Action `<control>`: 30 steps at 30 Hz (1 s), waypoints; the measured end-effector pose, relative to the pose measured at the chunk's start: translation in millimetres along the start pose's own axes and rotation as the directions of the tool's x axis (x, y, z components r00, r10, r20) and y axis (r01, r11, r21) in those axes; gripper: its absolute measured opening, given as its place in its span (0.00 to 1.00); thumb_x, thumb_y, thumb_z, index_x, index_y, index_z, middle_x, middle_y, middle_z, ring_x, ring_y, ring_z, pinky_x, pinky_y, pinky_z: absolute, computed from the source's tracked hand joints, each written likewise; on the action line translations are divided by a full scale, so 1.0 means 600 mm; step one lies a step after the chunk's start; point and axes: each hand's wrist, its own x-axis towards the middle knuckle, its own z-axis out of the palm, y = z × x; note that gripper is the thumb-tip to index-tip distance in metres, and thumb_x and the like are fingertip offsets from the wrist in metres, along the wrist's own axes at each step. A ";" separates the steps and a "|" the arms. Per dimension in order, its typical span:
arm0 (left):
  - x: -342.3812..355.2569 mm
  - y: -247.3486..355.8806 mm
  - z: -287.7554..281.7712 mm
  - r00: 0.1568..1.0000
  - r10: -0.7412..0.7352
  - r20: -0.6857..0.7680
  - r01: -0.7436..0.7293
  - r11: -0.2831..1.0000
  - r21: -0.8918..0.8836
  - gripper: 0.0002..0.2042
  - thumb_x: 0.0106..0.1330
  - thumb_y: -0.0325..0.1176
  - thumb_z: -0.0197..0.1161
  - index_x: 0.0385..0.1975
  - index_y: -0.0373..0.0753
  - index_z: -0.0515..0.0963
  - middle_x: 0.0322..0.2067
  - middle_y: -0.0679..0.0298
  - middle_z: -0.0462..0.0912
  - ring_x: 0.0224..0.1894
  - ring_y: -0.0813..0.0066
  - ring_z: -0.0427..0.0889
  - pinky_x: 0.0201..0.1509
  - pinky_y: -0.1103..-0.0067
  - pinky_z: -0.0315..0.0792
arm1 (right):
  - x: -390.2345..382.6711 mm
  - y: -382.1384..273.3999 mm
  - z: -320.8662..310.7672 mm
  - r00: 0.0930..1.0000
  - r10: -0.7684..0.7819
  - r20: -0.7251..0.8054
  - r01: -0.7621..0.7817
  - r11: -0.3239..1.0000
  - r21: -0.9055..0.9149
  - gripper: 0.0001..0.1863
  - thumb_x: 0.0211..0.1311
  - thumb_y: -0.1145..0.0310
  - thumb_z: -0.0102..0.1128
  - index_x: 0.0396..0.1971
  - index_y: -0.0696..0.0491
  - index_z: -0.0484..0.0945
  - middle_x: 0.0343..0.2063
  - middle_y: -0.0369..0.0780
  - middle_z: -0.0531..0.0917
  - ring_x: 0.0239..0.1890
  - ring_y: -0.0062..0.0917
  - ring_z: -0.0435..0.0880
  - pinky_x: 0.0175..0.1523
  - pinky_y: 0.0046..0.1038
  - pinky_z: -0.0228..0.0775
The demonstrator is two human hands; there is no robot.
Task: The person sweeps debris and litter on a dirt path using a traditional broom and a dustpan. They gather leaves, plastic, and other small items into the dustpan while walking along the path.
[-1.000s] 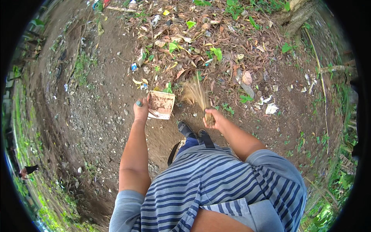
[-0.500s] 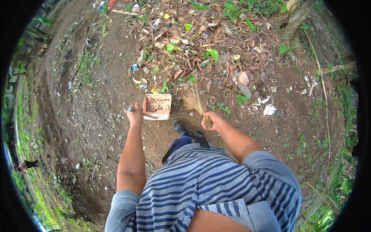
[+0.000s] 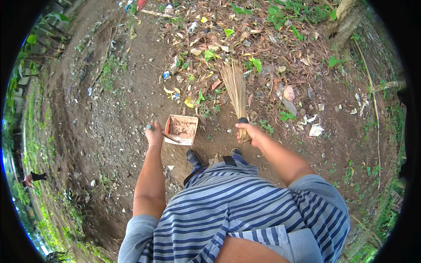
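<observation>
My left hand [image 3: 154, 134] is wrapped round the handle of a dustpan [image 3: 181, 128], a boxy, pale pan with reddish-brown dirt marks inside. The pan sits just right of that hand, in front of my feet. My right hand [image 3: 250, 133] grips a stick broom [image 3: 235, 90] at its dark binding, with the butt of the bundle showing below the fingers. Its thin tan bristles point away from me and fan out over the near edge of the dry leaves [image 3: 258, 46]. Whether the bristle tips touch the ground I cannot tell.
A tree trunk [image 3: 346, 22] rises at the far right. Stones [image 3: 288, 93] and white scraps [image 3: 315, 129] lie right of the broom. Yellow leaves [image 3: 190, 102] and a blue scrap [image 3: 166, 75] lie beyond the pan. Another person [image 3: 33, 178] is small at the far left.
The broom has swung from pointing left beside the pan to pointing forward over the leaves. My feet have moved apart. The dustpan stays in my left hand.
</observation>
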 end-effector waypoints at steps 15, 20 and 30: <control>0.108 -0.138 -0.122 0.983 0.044 0.176 -0.047 0.999 0.013 0.14 0.61 0.36 0.50 0.19 0.34 0.73 0.15 0.63 0.76 0.19 0.78 0.73 0.27 0.79 0.67 | 0.148 0.065 0.176 0.993 0.049 -0.109 -0.049 0.999 0.009 0.11 0.48 0.64 0.56 0.26 0.55 0.69 0.16 0.42 0.76 0.16 0.29 0.76 0.19 0.31 0.72; 0.131 -0.152 -0.135 0.987 0.070 0.148 -0.073 0.997 0.013 0.15 0.60 0.36 0.51 0.17 0.33 0.73 0.14 0.62 0.76 0.18 0.76 0.73 0.27 0.78 0.67 | 0.123 0.132 0.236 0.981 -0.090 -0.173 0.096 0.995 0.030 0.12 0.49 0.64 0.58 0.29 0.56 0.70 0.19 0.39 0.76 0.19 0.26 0.77 0.22 0.32 0.73; 0.185 -0.131 -0.146 0.973 0.068 0.221 -0.071 0.997 0.008 0.15 0.61 0.37 0.50 0.18 0.33 0.73 0.15 0.62 0.76 0.19 0.76 0.73 0.27 0.78 0.67 | 0.203 0.074 0.295 0.979 0.193 -0.060 -0.169 0.946 0.275 0.10 0.45 0.67 0.57 0.26 0.54 0.67 0.16 0.40 0.73 0.16 0.28 0.75 0.19 0.31 0.72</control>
